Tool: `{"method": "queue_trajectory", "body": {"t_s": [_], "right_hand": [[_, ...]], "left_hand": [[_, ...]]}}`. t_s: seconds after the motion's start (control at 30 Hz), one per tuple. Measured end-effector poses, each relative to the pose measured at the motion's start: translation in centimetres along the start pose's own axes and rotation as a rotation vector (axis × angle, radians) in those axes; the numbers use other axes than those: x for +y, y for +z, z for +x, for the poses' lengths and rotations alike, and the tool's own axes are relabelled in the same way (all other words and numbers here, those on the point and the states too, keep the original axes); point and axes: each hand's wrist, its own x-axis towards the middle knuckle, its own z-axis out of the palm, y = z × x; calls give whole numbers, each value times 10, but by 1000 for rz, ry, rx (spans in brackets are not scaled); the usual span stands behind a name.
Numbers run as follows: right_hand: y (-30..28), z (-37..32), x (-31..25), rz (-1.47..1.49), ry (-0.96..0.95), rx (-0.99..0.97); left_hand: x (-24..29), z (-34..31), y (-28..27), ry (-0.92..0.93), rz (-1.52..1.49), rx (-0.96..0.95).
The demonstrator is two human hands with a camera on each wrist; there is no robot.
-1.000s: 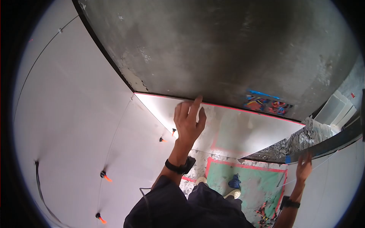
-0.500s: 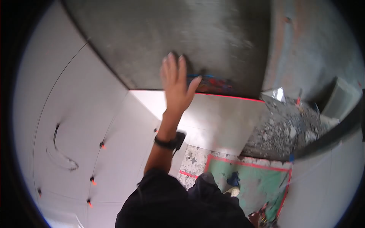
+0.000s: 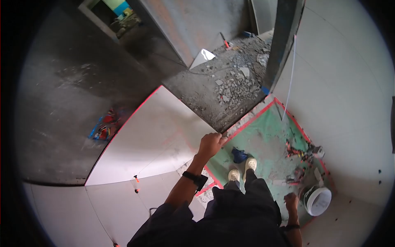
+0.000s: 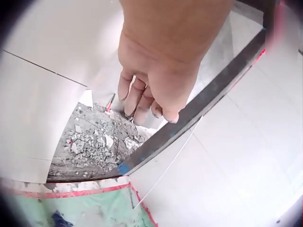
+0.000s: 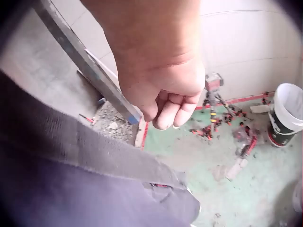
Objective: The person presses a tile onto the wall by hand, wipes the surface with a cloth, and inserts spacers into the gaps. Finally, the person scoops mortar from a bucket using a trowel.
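Note:
My left hand [image 3: 212,145], its fingers loosely bent, appears over the lower right corner of the large white panel [image 3: 152,131] in the head view. Nothing shows in its fingers in the left wrist view, where the hand [image 4: 158,71] hangs in front of the dark door frame [image 4: 189,113]. My right hand [image 3: 291,201] is low beside my leg, left of a white bucket [image 3: 320,201]. Seen from the right wrist, that hand [image 5: 163,90] has loosely curled fingers and holds nothing; the tripod device [image 5: 214,85] stands beyond it.
Green sheeting [image 3: 263,144] edged with red tape covers the floor under my feet. Rubble [image 3: 234,90] lies beyond the doorway. Scattered clips [image 3: 298,152] lie near the right wall [image 3: 341,103]. Wires [image 3: 105,125] stick out of the grey wall at left.
The view has swung right, bringing the doorway rubble and bucket into sight. My left hand has come down from the grey wall, its fingers now bent. My right hand is back in the head view.

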Motion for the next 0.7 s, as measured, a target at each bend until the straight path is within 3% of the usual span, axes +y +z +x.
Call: {"method": "queue_trajectory", "body": {"t_s": [0.03,0.1,0.17,0.2,0.27,0.3,0.37,0.4,0.43,0.47,0.5,0.53,0.57,0.6,0.63,0.67,0.7], "right_hand": [[10,-27,28,-15,59,-77],[32,-88,79,-461,11,-145],[49,-152,103,-561,-13,-110],[57,-179,118,-554,3,-108],[76,-224,136,-242,354,39],[90,-227,150,-225,376,42],[128,-213,202,-169,298,18],[141,-239,222,-141,288,22],[107,-224,157,-253,447,-139],[75,-210,95,-191,425,-44],[105,-205,146,-290,357,-86],[90,-194,113,-136,547,109],[85,-184,117,-57,585,30],[75,-172,116,-1,695,-8],[69,-160,127,3,714,13],[46,-154,120,41,698,85],[45,-143,145,-18,650,137]], "left_hand": [[-2,1,10,40,140,-148],[0,-1,16,29,105,-147],[2,-2,12,-15,-28,155],[-5,-1,12,-13,-31,155],[-9,4,-2,5,87,70],[-12,7,-11,9,184,2],[-19,11,-39,51,253,166],[-31,12,-57,61,309,237],[-43,13,-69,66,195,284],[-43,17,-83,77,81,332],[-37,26,-88,220,135,382],[-68,35,-91,225,232,306],[-121,51,-78,180,3,285],[-47,45,-87,50,162,2],[-56,41,-61,19,114,-57],[-92,41,-27,125,269,-96],[-60,17,9,300,266,40]]}}
